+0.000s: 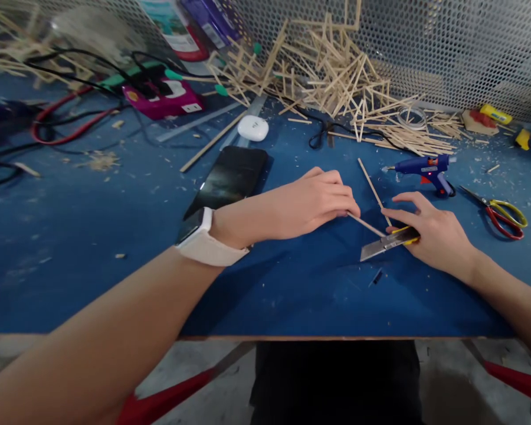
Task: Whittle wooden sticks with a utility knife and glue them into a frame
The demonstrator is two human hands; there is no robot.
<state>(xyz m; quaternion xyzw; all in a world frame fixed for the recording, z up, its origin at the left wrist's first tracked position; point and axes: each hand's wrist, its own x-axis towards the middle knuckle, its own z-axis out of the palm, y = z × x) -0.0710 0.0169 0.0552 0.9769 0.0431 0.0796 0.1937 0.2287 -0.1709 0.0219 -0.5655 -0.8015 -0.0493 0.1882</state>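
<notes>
My left hand [325, 199] is closed on a thin wooden stick [365, 224], which slants down to the right. In my right hand [438, 233] is a utility knife [384, 243] with a yellow body, its blade out and pointing left. The stick's far end meets the knife near the blade; whether it is being cut I cannot tell. A second wooden stick [370, 184] lies on the table just beyond, its near end by my right fingertips. Below the knife lies a small dark piece [376, 277].
A black phone [232, 177] lies under my left forearm, with a white earbud case [253, 128] behind it. A blue glue gun [427, 168] and scissors [498, 212] lie at right. Piled wooden sticks [336, 74] line the mesh panel [446, 47]. Cables and a magenta box [166, 100] sit at left.
</notes>
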